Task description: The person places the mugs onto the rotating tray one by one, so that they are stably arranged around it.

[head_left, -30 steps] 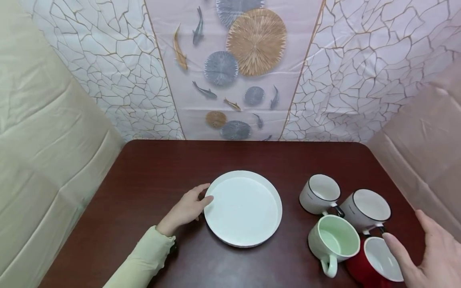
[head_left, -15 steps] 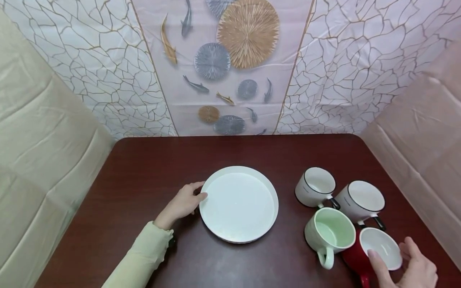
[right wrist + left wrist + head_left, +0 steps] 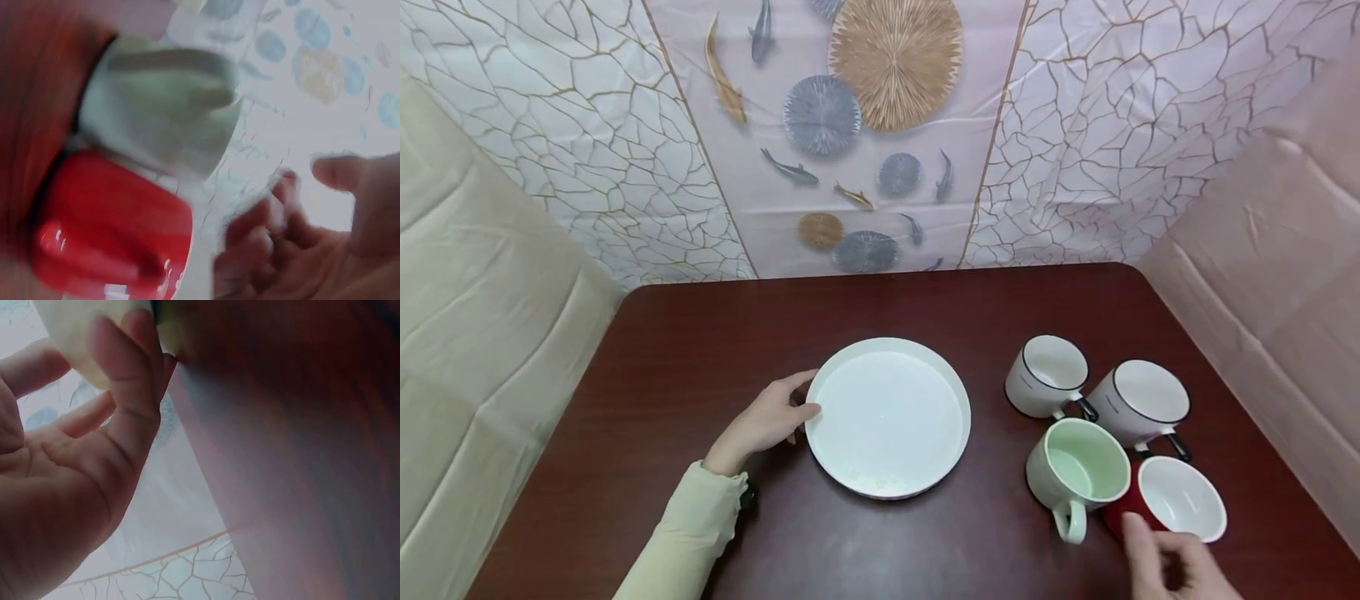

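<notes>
A round white tray (image 3: 887, 421) with a low rim lies on the table. My left hand (image 3: 771, 417) pinches its left edge, thumb over the rim and fingers on the outer side; in the left wrist view the fingers curl at the pale edge. At the right, a red mug (image 3: 115, 231) with a white inside stands close beside a light green mug (image 3: 1078, 471). My right hand (image 3: 1180, 567) hovers on the near side of the red mug, its fingers loosely bent. A gap separates it from both mugs in the right wrist view.
Two white mugs, a left one (image 3: 1045, 379) and a right one (image 3: 1138, 408), stand behind the green and red mugs. Both have black rims and black handles. Padded cream panels (image 3: 1277, 292) flank the dark wooden table (image 3: 700, 333); a patterned cloth (image 3: 887, 183) hangs behind.
My right hand has come left and nearer me, from the red mug's right side to its near side. The left hand stays on the tray's edge. The head view has shifted slightly.
</notes>
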`<state>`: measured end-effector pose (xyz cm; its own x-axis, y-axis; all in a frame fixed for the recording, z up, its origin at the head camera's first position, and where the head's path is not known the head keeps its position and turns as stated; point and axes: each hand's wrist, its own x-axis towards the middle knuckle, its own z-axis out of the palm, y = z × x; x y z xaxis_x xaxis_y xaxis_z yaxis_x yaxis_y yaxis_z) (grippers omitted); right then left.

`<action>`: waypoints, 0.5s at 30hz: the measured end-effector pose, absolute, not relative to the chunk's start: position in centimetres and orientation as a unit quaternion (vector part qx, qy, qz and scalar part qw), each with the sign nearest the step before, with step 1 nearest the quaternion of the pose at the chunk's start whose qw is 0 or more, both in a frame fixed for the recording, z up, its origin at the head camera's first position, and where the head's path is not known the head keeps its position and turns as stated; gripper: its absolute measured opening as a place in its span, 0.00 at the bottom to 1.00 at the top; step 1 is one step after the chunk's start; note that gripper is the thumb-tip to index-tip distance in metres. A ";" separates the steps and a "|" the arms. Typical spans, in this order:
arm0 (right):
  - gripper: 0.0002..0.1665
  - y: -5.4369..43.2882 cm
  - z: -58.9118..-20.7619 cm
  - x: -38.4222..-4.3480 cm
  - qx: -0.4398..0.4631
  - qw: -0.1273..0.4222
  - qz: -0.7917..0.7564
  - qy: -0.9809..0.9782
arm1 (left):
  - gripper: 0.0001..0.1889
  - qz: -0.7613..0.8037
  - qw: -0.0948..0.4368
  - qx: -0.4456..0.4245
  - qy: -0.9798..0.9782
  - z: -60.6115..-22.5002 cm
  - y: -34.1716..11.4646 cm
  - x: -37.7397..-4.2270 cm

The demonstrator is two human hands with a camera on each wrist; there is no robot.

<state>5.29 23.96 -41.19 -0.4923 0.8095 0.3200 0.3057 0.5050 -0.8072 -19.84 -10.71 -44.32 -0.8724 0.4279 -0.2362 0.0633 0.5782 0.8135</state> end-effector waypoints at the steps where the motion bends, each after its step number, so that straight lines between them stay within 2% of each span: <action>1: 0.12 23.6 -41.2 5.1 -0.352 0.340 0.351 -0.799 | 0.30 0.437 0.209 0.145 0.863 -44.3 -10.8 -19.9; 4: 0.14 23.1 -41.5 4.5 -0.355 0.280 0.317 -0.834 | 0.31 0.434 0.213 0.150 0.863 -44.3 -10.9 -20.1; 7: 0.19 22.6 -42.1 4.0 -0.361 0.246 0.311 -0.844 | 0.32 0.432 0.217 0.156 0.861 -44.2 -10.9 -20.1; 12: 0.23 22.7 -42.6 3.3 -0.373 0.142 0.396 -0.827 | 0.35 0.429 0.213 0.169 0.861 -44.0 -10.8 -20.1; 15: 0.26 22.8 -42.8 2.9 -0.389 0.103 0.447 -0.799 | 0.35 0.423 0.215 0.170 0.863 -44.0 -10.9 -20.0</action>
<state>2.85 22.82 -42.79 -0.6759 0.7139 -0.1831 0.5290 0.2970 -0.7949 -20.05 -10.86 -43.95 -0.8493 0.4765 -0.2270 0.1122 0.5832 0.8045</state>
